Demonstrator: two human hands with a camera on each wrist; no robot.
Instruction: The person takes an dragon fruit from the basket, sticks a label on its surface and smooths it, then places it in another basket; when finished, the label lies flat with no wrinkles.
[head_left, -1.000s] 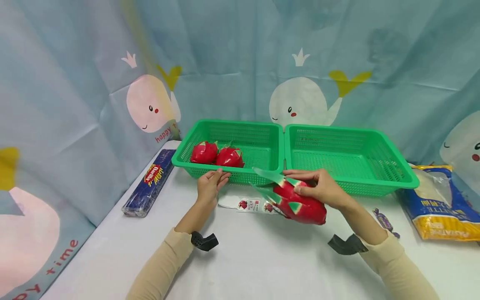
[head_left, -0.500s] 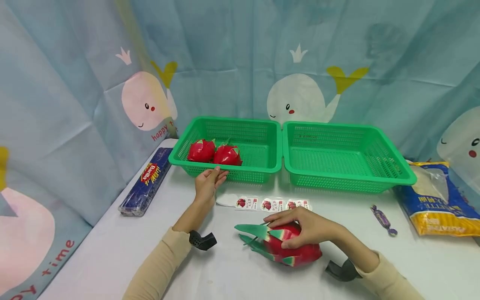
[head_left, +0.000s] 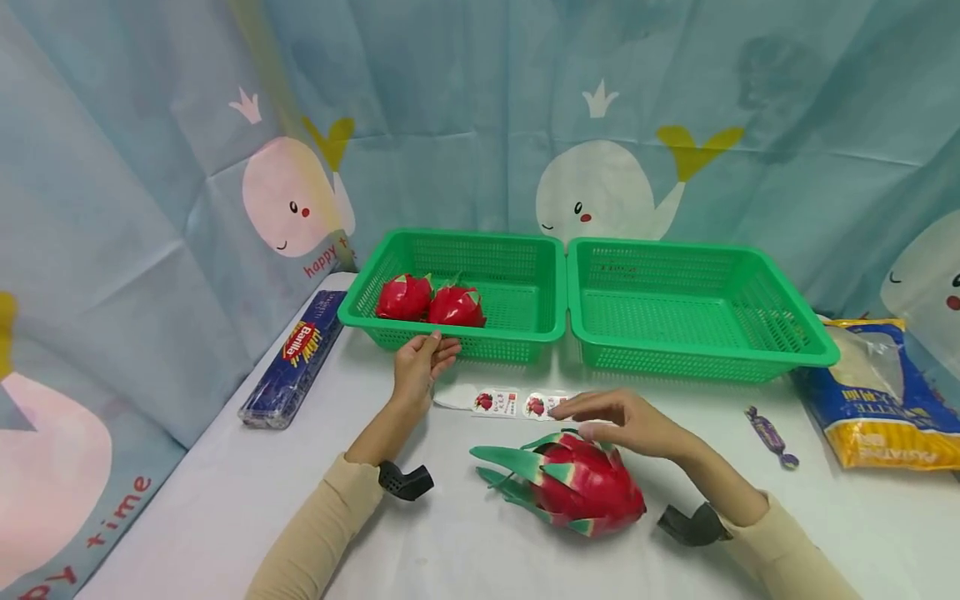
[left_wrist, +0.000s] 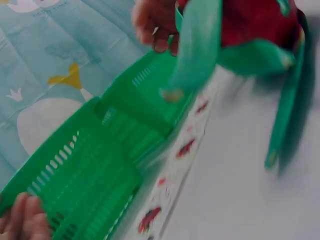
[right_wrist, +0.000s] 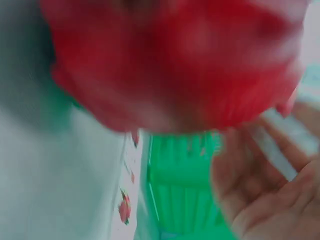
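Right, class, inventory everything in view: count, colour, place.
table: 1, white, foreground
baskets: 2, green, side by side
dragon fruits: 3, red and green, two in left basket, one on table
label strip: 1, white and red, before baskets
spaghetti pack: 1, blue, table's left
bag: 1, blue and yellow, table's right
wrapped candy: 1, purple, left of bag
backdrop: 1, blue, behind
sleeves: 2, beige, forearms
wrist devices: 2, black, wrists
left hand: 1, bare, left basket's rim
right hand: 1, bare, near table's dragon fruit

The dragon fruit is red (green-leaved), the curtain whale-printed.
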